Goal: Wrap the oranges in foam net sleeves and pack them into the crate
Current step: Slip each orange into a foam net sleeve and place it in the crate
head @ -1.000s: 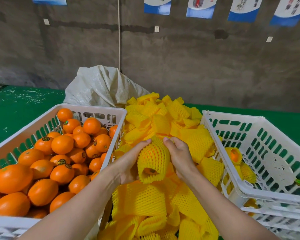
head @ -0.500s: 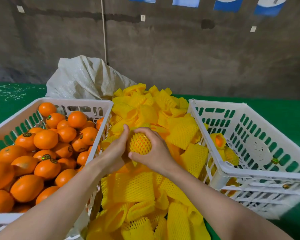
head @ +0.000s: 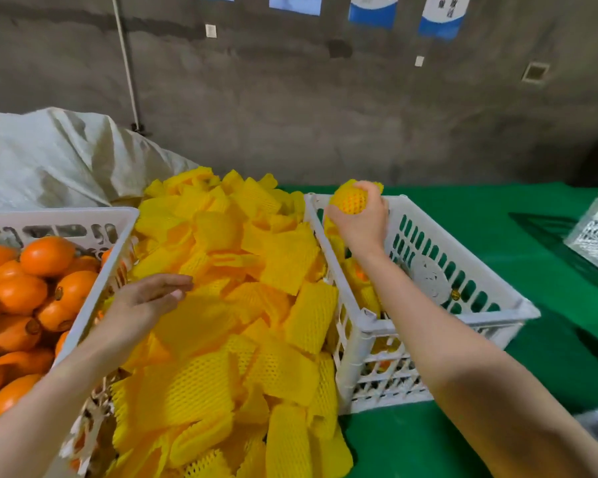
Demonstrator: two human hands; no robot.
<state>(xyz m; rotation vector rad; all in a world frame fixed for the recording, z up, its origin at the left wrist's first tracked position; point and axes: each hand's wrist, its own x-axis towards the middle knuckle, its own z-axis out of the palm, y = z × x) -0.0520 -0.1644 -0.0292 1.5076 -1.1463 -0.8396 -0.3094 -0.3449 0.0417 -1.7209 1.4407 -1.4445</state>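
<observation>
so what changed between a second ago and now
The right hand carried the sleeved orange rightward, over the white crate; the left hand let go and lies open above the foam sleeve pile. The crate of bare oranges and the pile stayed put.

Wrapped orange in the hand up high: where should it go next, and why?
Probably lower it into the white crate and let go. The right hand grips the wrapped orange just above the crate's open top, its net sleeve already on, and other wrapped oranges lie inside. The left hand hovers open over the sleeve pile.
</observation>
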